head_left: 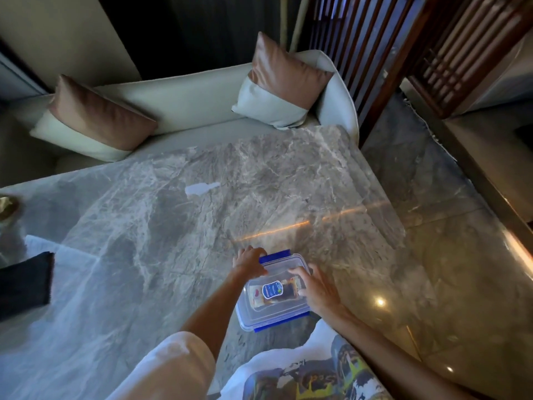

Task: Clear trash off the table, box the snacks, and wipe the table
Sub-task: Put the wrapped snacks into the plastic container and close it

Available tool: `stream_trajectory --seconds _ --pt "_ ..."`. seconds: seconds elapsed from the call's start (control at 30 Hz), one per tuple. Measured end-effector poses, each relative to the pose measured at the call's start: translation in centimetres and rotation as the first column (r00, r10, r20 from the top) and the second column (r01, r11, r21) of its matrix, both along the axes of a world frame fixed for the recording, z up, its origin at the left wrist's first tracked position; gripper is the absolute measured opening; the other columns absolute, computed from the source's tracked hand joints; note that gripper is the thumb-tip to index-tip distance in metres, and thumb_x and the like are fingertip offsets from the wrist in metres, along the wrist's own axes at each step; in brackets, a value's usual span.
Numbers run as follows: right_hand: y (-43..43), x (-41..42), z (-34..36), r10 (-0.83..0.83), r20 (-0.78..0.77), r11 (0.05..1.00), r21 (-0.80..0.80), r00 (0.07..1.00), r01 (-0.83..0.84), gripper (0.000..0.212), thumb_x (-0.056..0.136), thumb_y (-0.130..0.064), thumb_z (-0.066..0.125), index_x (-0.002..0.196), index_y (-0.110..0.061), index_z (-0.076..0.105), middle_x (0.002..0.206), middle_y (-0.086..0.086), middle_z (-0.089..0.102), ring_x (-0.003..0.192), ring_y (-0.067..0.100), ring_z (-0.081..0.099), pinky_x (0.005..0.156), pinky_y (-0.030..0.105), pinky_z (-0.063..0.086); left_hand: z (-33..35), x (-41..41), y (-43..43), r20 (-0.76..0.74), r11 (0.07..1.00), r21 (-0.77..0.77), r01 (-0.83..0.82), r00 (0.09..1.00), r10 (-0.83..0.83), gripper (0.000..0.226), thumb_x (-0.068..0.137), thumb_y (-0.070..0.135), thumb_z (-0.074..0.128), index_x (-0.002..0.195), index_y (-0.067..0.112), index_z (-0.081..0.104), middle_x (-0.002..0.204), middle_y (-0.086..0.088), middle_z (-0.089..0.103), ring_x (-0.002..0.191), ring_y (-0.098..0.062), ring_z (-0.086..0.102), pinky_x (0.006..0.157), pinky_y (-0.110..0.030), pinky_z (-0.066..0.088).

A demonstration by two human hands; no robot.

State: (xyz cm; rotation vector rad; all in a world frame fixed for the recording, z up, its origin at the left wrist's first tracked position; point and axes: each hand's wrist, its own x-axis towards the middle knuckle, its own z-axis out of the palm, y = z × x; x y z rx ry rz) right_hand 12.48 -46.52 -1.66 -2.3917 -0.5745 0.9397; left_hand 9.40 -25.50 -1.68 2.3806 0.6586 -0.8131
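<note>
A clear plastic box (268, 310) with blue clip latches sits near the front edge of the grey marble table (173, 215). Its lid is on, and a snack packet (274, 291) with a blue label shows through it. My left hand (250, 262) grips the box's far left corner by the blue latch. My right hand (315, 287) rests on the lid's right side, fingers spread and pressing down.
A dark cloth (24, 284) lies at the table's left edge, with a blurred object (7, 209) behind it. A small pale patch (202, 188) marks the table's middle. Beyond the table stands a light sofa (187, 99) with two cushions; wooden slat screens (375, 53) rise at right.
</note>
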Motion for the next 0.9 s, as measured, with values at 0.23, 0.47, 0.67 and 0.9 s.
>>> stream_trajectory --seconds 0.23,0.47,0.67,0.9 --pt "-0.1 -0.1 -0.3 0.133 0.123 0.987 -0.112 0.984 -0.119 0.056 0.089 -0.007 0.062 0.134 -0.035 0.045 0.136 0.001 0.039 0.118 0.015 0.049 0.080 0.022 0.040 -0.6 -0.3 -0.3 0.080 0.996 0.086 0.037 0.996 -0.044 0.044 0.084 0.030 0.072 0.127 0.035 0.063 0.125 -0.007 0.055 0.124 -0.027 0.040 0.109 -0.036 0.038" --pt "-0.8 -0.2 -0.8 -0.172 0.075 0.984 -0.022 0.982 0.174 0.073 0.081 -0.018 0.074 0.142 -0.031 0.036 0.143 0.005 0.036 0.131 0.022 0.043 0.098 0.032 0.043 0.2 -1.3 -1.2 0.126 0.992 0.120 0.028 0.991 -0.043 0.043 0.088 0.027 0.067 0.129 0.035 0.061 0.124 -0.005 0.052 0.124 -0.025 0.041 0.103 -0.037 0.044" --pt "-2.6 -2.4 -2.6 -0.668 -0.600 0.644 -0.168 0.440 0.747 0.092 0.077 -0.051 0.074 0.147 -0.012 0.028 0.147 0.015 0.043 0.127 0.030 0.053 0.095 0.038 0.053 -0.7 -7.1 -6.3 0.308 0.955 0.294 0.034 0.943 -0.128 0.063 0.096 0.031 0.050 0.153 0.029 0.022 0.156 -0.007 0.031 0.143 -0.029 0.029 0.120 -0.043 0.023" --pt "-2.9 -2.3 -2.7 -0.605 -0.666 0.697 -0.176 0.437 0.696 0.054 0.076 -0.056 0.071 0.101 -0.009 0.066 0.080 0.006 0.069 0.071 0.017 0.064 0.060 0.026 0.054 -3.5 -13.3 -9.6 0.163 0.926 0.304 0.223 0.946 -0.281 0.101 0.084 0.066 0.049 0.144 0.041 -0.029 0.155 -0.007 -0.034 0.144 -0.035 -0.030 0.116 -0.054 -0.019"
